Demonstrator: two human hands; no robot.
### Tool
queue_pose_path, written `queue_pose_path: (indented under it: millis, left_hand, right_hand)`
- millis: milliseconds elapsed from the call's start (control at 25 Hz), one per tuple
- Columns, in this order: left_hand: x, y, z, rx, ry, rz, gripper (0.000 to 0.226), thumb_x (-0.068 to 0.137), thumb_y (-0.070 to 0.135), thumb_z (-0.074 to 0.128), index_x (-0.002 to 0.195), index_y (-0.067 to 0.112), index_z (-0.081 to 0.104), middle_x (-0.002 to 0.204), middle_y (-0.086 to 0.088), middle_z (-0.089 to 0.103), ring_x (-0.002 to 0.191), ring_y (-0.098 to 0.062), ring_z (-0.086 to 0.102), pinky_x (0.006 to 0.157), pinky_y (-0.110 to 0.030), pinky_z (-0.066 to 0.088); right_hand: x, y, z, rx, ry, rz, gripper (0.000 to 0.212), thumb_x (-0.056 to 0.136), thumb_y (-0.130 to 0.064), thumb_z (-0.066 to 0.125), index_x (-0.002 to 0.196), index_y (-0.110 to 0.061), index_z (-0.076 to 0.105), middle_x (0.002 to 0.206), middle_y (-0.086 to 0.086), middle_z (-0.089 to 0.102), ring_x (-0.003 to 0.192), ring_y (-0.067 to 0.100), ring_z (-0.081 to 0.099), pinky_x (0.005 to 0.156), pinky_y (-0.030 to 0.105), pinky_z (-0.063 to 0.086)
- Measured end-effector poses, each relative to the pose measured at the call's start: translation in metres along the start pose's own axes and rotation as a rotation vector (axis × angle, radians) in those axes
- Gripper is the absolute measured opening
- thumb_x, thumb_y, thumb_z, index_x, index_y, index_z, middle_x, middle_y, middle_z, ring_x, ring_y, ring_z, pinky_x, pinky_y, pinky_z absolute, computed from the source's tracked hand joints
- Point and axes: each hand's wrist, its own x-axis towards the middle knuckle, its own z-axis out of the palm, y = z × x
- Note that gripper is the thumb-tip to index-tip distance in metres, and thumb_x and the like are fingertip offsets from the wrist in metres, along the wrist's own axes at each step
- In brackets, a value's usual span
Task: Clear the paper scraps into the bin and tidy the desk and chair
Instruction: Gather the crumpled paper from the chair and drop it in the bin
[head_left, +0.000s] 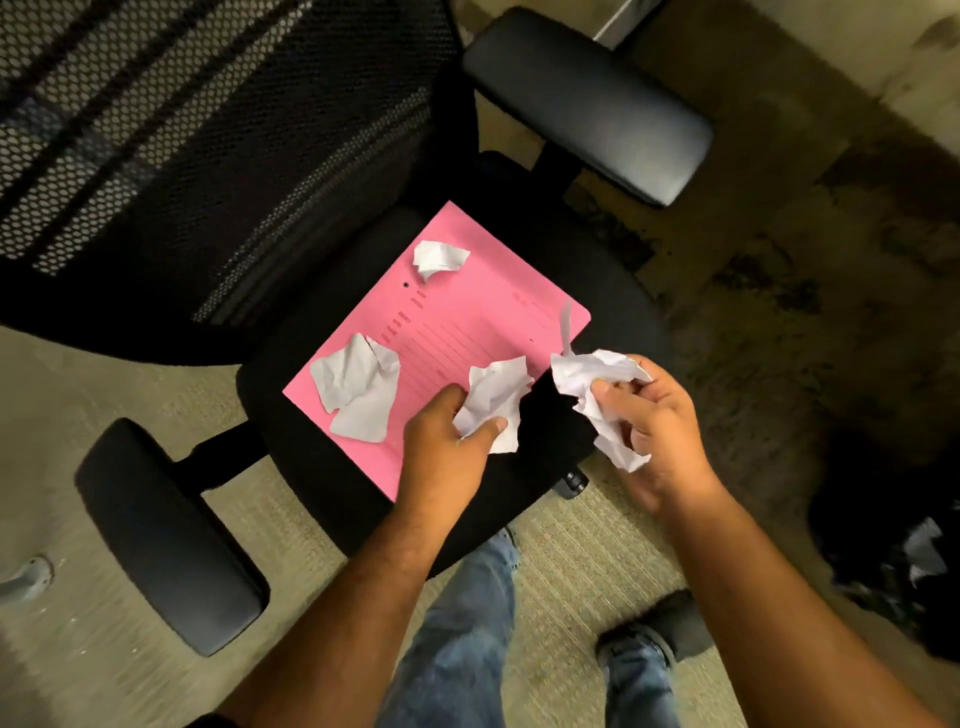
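A pink folder (457, 332) lies on the black seat of an office chair (322, 467). My left hand (444, 441) pinches a crumpled white paper scrap (496, 395) at the folder's near edge. Over the seat's right side my right hand (657, 431) is closed around a larger bunch of crumpled paper (597, 379). Two more scraps rest on the folder: a big torn one (358, 392) at its left corner and a small one (439, 258) near its far end.
The chair's mesh back (208, 145) fills the upper left, with armrests at the upper right (587, 104) and lower left (166, 535). A dark bin bag with white paper in it (904, 561) sits at the right edge. Stained carpet surrounds the chair; my legs stand below.
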Motion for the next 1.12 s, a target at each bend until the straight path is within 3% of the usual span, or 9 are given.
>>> queue_pose_path:
  millis: [160,320,480,600,760,800,920,1000,1120]
  left_hand:
    - [-0.012,0.022,0.043,0.045,-0.1,0.029,0.023,0.08,0.024,0.086,0.093,0.026,0.067,0.086,0.014,0.072,0.082,-0.003,0.07,0.064,-0.018,0.056]
    - [-0.028,0.044,0.09,0.068,-0.213,0.059,0.031,0.077,0.022,0.086,0.098,0.031,0.065,0.092,0.013,0.074,0.082,0.001,0.07,0.059,-0.013,0.053]
    - [-0.051,0.069,0.157,0.142,-0.38,0.07,0.021,0.087,0.019,0.084,0.098,0.023,0.067,0.099,0.01,0.073,0.09,-0.003,0.071,0.064,-0.02,0.061]
    - [-0.062,0.086,0.206,0.164,-0.415,0.094,0.016,0.088,0.02,0.082,0.096,0.02,0.069,0.094,0.008,0.074,0.087,-0.009,0.072,0.059,-0.015,0.054]
    - [-0.093,0.107,0.284,0.121,-0.501,0.036,0.018,0.086,0.013,0.082,0.101,0.01,0.072,0.095,-0.001,0.075,0.093,-0.026,0.074,0.07,-0.048,0.066]
    - [-0.102,0.11,0.305,0.124,-0.528,0.034,0.018,0.086,0.012,0.082,0.1,0.01,0.072,0.095,-0.003,0.075,0.093,-0.028,0.074,0.072,-0.05,0.066]
    - [-0.124,0.113,0.357,0.179,-0.606,0.038,0.021,0.084,0.012,0.085,0.092,0.023,0.069,0.095,0.004,0.073,0.086,-0.02,0.073,0.055,-0.034,0.062]
    - [-0.142,0.111,0.394,0.227,-0.64,0.025,0.03,0.082,0.013,0.088,0.086,0.028,0.063,0.095,0.009,0.068,0.084,-0.011,0.069,0.049,-0.023,0.057]
    - [-0.161,0.102,0.439,0.301,-0.65,-0.044,0.028,0.08,0.012,0.091,0.095,0.017,0.068,0.1,-0.001,0.071,0.082,-0.013,0.069,0.047,-0.019,0.056]
  right_hand:
    - [-0.036,0.0,-0.061,0.085,0.107,-0.024,0.026,0.095,0.013,0.056,0.106,-0.004,0.072,0.072,0.0,0.071,0.06,0.008,0.067,0.051,0.02,0.052]
    - [-0.065,0.0,-0.124,0.091,0.235,-0.044,0.024,0.094,0.013,0.058,0.116,0.007,0.066,0.079,0.009,0.068,0.06,0.011,0.064,0.05,0.022,0.05]
    - [-0.097,-0.006,-0.198,0.136,0.382,-0.075,0.024,0.094,0.012,0.059,0.115,0.005,0.067,0.078,0.008,0.069,0.06,0.011,0.065,0.05,0.021,0.05]
    - [-0.114,-0.011,-0.242,0.158,0.447,-0.096,0.022,0.095,0.01,0.059,0.115,0.004,0.067,0.079,0.009,0.07,0.061,0.012,0.065,0.052,0.021,0.052]
    - [-0.137,-0.009,-0.314,0.11,0.594,-0.102,0.017,0.095,0.01,0.063,0.103,-0.003,0.07,0.077,0.007,0.073,0.06,0.012,0.067,0.051,0.022,0.053]
    - [-0.143,-0.006,-0.337,0.091,0.66,-0.095,0.018,0.095,0.009,0.065,0.099,-0.007,0.071,0.077,0.003,0.076,0.061,0.012,0.07,0.053,0.023,0.055]
    - [-0.155,0.008,-0.403,0.036,0.803,-0.021,0.019,0.096,0.003,0.067,0.098,-0.015,0.07,0.072,-0.004,0.077,0.06,0.014,0.073,0.05,0.025,0.056]
    - [-0.163,0.02,-0.456,-0.02,0.863,0.049,0.023,0.093,0.003,0.066,0.082,-0.018,0.065,0.059,-0.007,0.067,0.048,0.015,0.062,0.045,0.023,0.047]
    - [-0.161,0.038,-0.529,-0.267,0.959,0.202,0.024,0.091,-0.004,0.065,0.07,-0.015,0.059,0.062,0.002,0.063,0.059,0.022,0.061,0.057,0.028,0.043]
